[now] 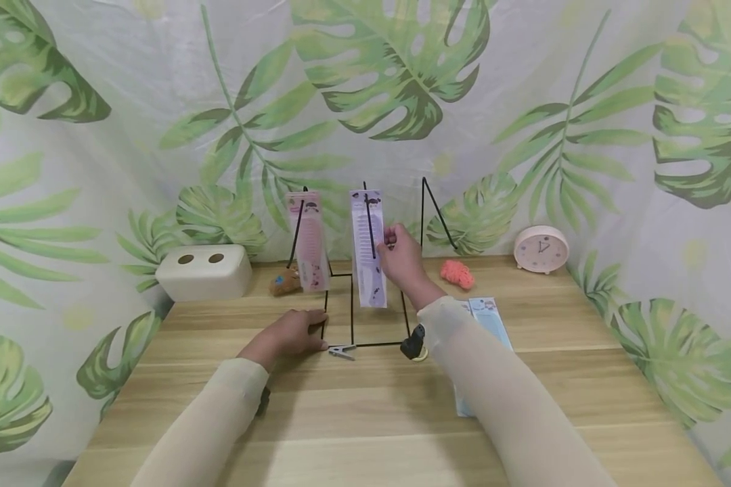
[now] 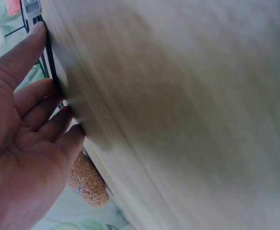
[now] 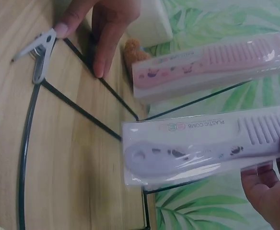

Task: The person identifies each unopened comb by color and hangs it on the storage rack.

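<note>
A black wire rack (image 1: 351,325) stands on the wooden table (image 1: 365,412) with upright prongs. A pink comb packet (image 1: 308,240) hangs on the left prong and a purple comb packet (image 1: 367,247) on the middle one. My right hand (image 1: 394,245) pinches the purple comb packet (image 3: 202,143) at its upper edge, with its fingers (image 3: 269,187) behind the plastic. My left hand (image 1: 307,333) lies flat on the table, its straight fingers (image 2: 37,43) touching the rack's base wire (image 2: 50,57) beside a grey clothespin (image 3: 39,52).
A blue comb packet (image 1: 490,318) lies partly under my right arm. A black clip (image 1: 413,343) sits at the rack's front right corner. A white two-hole box (image 1: 204,270), brown toy (image 1: 284,282), pink sponge-like lump (image 1: 457,273) and clock (image 1: 541,249) stand at the back.
</note>
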Tool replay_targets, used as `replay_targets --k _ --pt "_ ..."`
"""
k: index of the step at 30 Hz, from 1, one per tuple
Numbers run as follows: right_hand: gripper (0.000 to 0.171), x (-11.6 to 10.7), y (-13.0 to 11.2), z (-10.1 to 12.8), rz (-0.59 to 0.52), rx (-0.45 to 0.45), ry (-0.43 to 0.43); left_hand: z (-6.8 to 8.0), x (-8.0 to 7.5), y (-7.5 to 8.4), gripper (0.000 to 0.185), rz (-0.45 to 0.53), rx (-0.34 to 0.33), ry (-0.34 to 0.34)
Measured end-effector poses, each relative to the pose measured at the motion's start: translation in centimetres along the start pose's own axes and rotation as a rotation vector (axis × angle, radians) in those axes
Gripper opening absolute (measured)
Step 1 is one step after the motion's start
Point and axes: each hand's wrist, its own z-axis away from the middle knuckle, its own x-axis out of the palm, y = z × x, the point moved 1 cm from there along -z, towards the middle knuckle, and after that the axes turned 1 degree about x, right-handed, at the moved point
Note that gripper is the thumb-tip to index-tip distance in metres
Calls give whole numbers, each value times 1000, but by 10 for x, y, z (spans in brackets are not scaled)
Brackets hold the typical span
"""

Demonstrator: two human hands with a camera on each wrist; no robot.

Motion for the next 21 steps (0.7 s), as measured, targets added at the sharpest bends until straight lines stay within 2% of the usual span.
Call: replay_targets --k 8,21 --pt "19 2 6 -11 127 2 -38 1 1 1 74 0 2 4" --pt "22 1 11 -16 119 -9 -71 1 1 2 73 -7 6 8"
